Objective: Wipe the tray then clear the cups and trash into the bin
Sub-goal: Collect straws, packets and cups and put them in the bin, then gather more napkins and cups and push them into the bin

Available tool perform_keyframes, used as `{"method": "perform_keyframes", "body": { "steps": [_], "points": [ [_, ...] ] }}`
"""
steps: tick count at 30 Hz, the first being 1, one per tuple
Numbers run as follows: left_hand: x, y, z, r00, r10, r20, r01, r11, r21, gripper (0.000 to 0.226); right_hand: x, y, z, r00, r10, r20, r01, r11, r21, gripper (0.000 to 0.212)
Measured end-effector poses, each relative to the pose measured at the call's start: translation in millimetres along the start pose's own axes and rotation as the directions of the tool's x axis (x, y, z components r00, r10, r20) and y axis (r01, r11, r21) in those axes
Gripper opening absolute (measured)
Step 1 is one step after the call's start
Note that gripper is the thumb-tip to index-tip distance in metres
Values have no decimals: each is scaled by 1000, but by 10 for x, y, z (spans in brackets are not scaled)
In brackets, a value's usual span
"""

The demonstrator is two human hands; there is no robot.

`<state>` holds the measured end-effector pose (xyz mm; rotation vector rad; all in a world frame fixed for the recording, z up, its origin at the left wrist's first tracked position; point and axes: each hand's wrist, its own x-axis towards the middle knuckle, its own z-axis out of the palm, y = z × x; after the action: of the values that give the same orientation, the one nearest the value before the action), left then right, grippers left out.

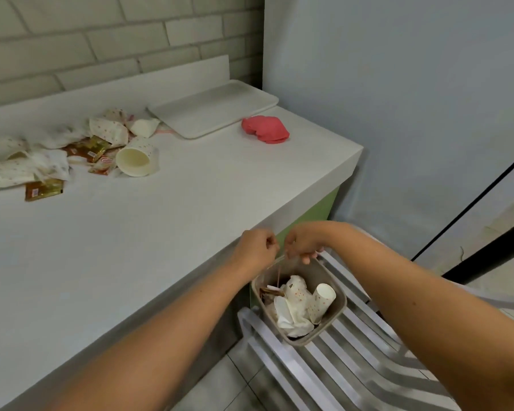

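Note:
A grey bin point(337, 311) stands on a white slatted chair beside the counter, holding crumpled dotted paper cups point(297, 304) and wrappers. Both hands hover close together over the bin's far rim. My left hand point(257, 247) and my right hand point(301, 243) have curled fingers and pinch a thin pink strip point(279, 269) that hangs down into the bin. On the counter at the back lies the white tray point(214, 109), with a pink cloth point(264, 129) to its right. A heap of dotted cups point(135, 157), tissues and gold wrappers point(43, 188) lies at the left.
The white counter point(161, 232) ends in a corner at the right, near a pale wall. The slatted chair point(353, 360) fills the floor space below my arms. A brick wall runs behind the counter.

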<state>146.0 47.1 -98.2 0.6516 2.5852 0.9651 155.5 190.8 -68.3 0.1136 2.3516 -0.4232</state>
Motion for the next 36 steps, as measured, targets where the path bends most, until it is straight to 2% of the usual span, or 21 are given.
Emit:
{"method": "perform_keyframes", "body": {
  "steps": [5, 12, 15, 20, 29, 33, 36],
  "points": [
    [-40, -87, -499, 989, 17, -144, -17, 1000, 1, 18, -73, -489, -347, 995, -93, -43, 93, 996, 1, 15],
    [-221, -759, -1321, 944, -104, -312, 111, 994, 7, 14, 167, -1397, -491, 959, -252, -130, 251, 968, -29, 15],
    [-324, -1129, -1684, 910, -189, -368, 205, 979, 4, 12, 342, -1861, -480, 938, -326, -120, 322, 945, -50, 18],
    [-534, -1801, -2240, 820, -339, -460, 355, 933, -55, 10, 648, -2629, -468, 903, -413, -122, 407, 911, -69, 18],
    [-866, -2792, -3036, 678, -454, -578, 483, 868, -115, 19, 1071, -3703, -431, 862, -501, -75, 490, 863, -128, 20],
    [-1009, -3156, -3423, 585, -495, -643, 549, 825, -136, 23, 1204, -4057, -431, 851, -519, -81, 508, 853, -121, 12],
    [-1104, -3392, -3667, 498, -518, -696, 573, 799, -185, 21, 1283, -4259, -433, 840, -537, -80, 526, 842, -120, 18]
  ]
}}
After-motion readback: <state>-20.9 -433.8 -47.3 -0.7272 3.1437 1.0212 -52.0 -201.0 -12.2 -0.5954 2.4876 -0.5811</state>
